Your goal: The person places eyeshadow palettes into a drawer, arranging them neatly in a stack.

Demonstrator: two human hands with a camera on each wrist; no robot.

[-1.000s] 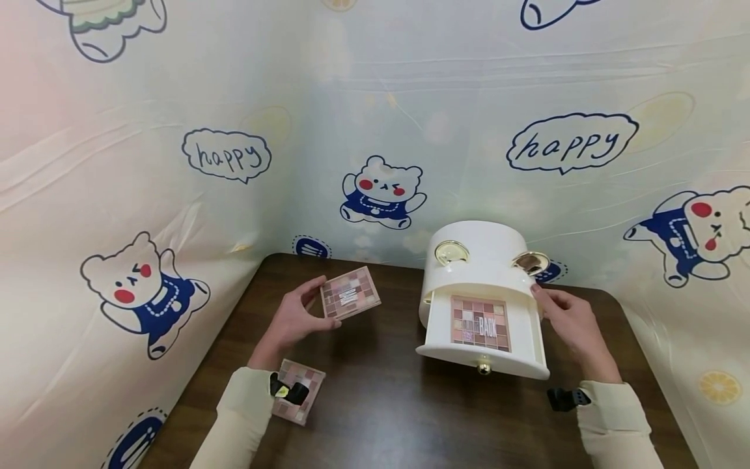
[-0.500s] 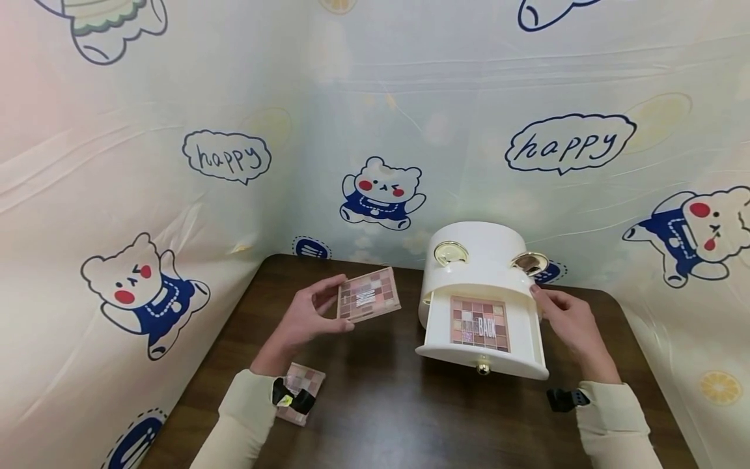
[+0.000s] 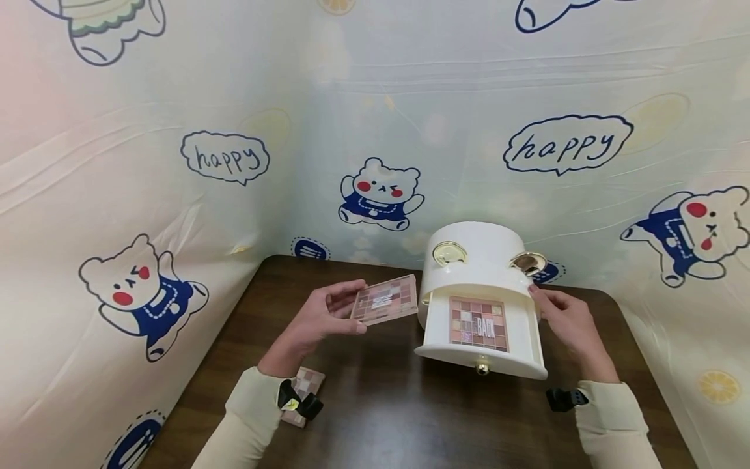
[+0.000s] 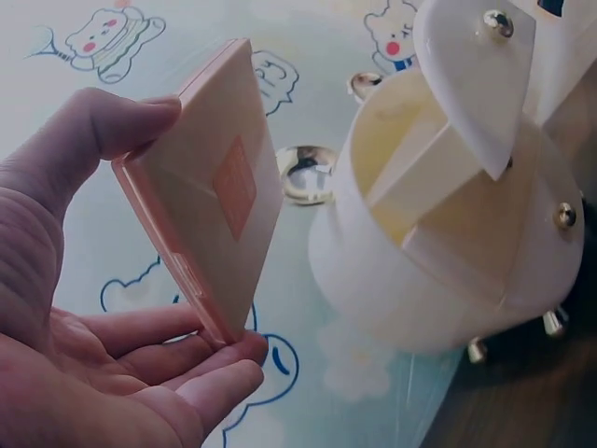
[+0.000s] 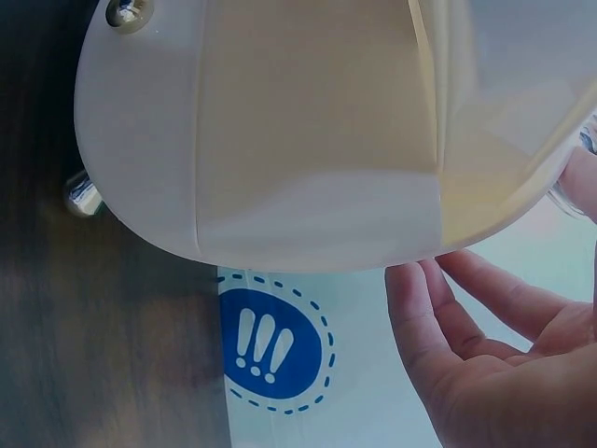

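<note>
My left hand [image 3: 319, 318] pinches a pink palette [image 3: 385, 300] by its left edge, tilted above the table, left of the white rounded box [image 3: 477, 251]. In the left wrist view the palette's plain back [image 4: 210, 187] shows between thumb and fingers. The box's drawer [image 3: 524, 326] is pulled out, and a second palette [image 3: 478, 324] lies in it. My right hand [image 3: 571, 324] holds the box's right side, thumb near the top and fingers against the wall; in the right wrist view the fingertips [image 5: 406, 277] touch the shell.
Another palette [image 3: 308, 384] lies on the dark wooden table [image 3: 387, 417], partly hidden under my left wrist. Two gold-rimmed round pieces [image 3: 450, 253] stick out from the box. A patterned cloth [image 3: 381, 85] hangs behind and beside the table.
My left hand has moved to the right with its palette, now close to the box's left side. The right hand, box and drawer have stayed in place.
</note>
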